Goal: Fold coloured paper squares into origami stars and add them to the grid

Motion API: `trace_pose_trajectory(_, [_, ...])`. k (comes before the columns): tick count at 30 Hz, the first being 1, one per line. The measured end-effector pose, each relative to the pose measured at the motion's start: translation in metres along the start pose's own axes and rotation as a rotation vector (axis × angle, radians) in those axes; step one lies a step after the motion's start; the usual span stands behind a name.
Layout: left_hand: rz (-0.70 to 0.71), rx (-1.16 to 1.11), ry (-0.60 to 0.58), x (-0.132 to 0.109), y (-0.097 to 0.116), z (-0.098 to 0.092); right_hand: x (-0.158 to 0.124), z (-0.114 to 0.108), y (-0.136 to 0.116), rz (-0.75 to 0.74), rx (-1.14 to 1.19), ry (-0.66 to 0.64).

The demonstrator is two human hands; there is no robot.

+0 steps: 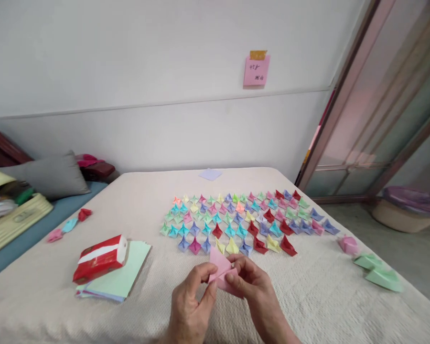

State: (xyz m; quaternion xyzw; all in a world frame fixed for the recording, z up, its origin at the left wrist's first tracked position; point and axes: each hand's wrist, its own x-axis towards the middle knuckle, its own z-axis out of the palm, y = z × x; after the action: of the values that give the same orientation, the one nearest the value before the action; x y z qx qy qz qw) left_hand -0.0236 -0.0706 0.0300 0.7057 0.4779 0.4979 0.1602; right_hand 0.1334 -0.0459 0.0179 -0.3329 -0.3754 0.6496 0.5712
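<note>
A partly folded piece of pink paper (219,265) is held up between my two hands, low in the middle of the view. My left hand (192,302) pinches its left edge between thumb and fingertips. On the other side my right hand (255,291) grips it, the thumb pressed on a folded flap and the fingers behind. One pointed corner sticks up between the hands. Just beyond them stand rows of small folded paper boats (232,246) in many colours, the nearest ones close to the pink paper's tip.
At left, a red tissue pack (100,260) lies on a stack of coloured paper sheets (135,267). Small folded papers (69,224) sit near the left edge. Green folded boats (383,278) and a pink one (349,244) lie right. A lilac sheet (210,174) is at the back.
</note>
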Motion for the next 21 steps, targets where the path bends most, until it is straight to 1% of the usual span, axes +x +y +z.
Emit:
trace_pose_trajectory(2, [-0.102,-0.080,-0.017,-0.001,-0.001,0.001,0.001,0.002,-0.002,0.023,0.000,-0.023])
trace_pose_trajectory(6, [-0.303,-0.213,-0.089,0.000,-0.001,0.001,0.002,0.002,-0.002,0.061,0.051,-0.091])
trace_pose_trajectory(9, [-0.404,-0.274,-0.118,0.004,-0.001,0.001,0.002,0.000,0.001,0.023,0.048,-0.057])
trace_pose_trajectory(13, [-0.527,-0.407,-0.197,0.012,0.000,0.002,0.002,-0.007,0.004,-0.114,-0.127,0.012])
trace_pose_trajectory(16, [-0.560,-0.495,-0.286,0.016,0.001,0.002,0.001,-0.011,0.006,-0.204,-0.317,0.016])
trace_pose_trajectory(19, [-0.604,-0.440,-0.343,0.017,-0.001,0.002,-0.001,-0.012,0.006,-0.273,-0.475,0.005])
trace_pose_trajectory(21, [-0.622,-0.408,-0.318,0.016,-0.003,0.002,-0.003,-0.012,0.004,-0.356,-0.576,0.012])
